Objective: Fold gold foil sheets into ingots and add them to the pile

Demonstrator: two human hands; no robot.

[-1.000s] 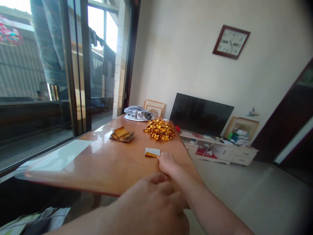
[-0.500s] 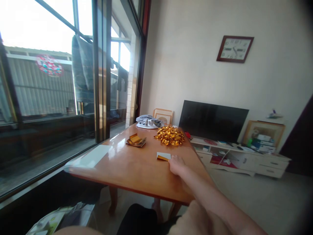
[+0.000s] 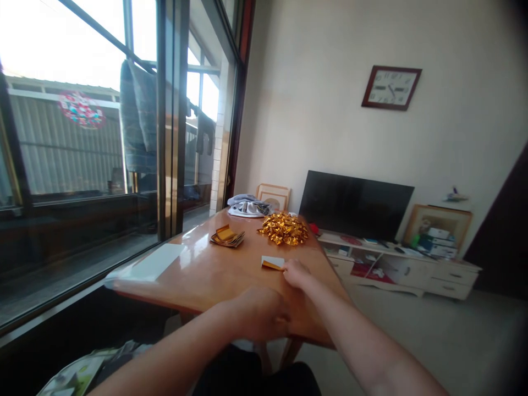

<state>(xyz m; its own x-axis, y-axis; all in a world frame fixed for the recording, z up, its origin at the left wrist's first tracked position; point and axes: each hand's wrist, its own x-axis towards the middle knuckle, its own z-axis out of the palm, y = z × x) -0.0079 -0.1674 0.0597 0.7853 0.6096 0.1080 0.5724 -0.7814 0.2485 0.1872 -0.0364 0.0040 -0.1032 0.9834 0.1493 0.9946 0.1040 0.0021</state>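
Near the right side of the table, my right hand [image 3: 296, 273] pinches the edge of a sheet of gold foil paper [image 3: 273, 262] with a pale grey face and a gold folded strip. The sheet lies on the tabletop. My left hand [image 3: 264, 313] is over the table's near edge, apart from the sheet. It is smeared by motion and its fingers look curled; what they hold, if anything, does not show. Beyond the sheet is a heap of shiny folded gold foil pieces [image 3: 284, 228]. To its left lies a stack of gold paper sheets [image 3: 226, 235].
The brown wooden table [image 3: 198, 283] has a pale rectangular sheet [image 3: 154, 263] at its left edge and folded clothes [image 3: 248, 205] at the far end. A window stands left. A television [image 3: 357, 206] rests on a white cabinet [image 3: 447, 278]. A bag [image 3: 88, 366] is at lower left.
My left hand and forearm have come into full view from below, rising over the near table edge. My right hand stays at the gold foil paper. The camera view has shifted slightly.
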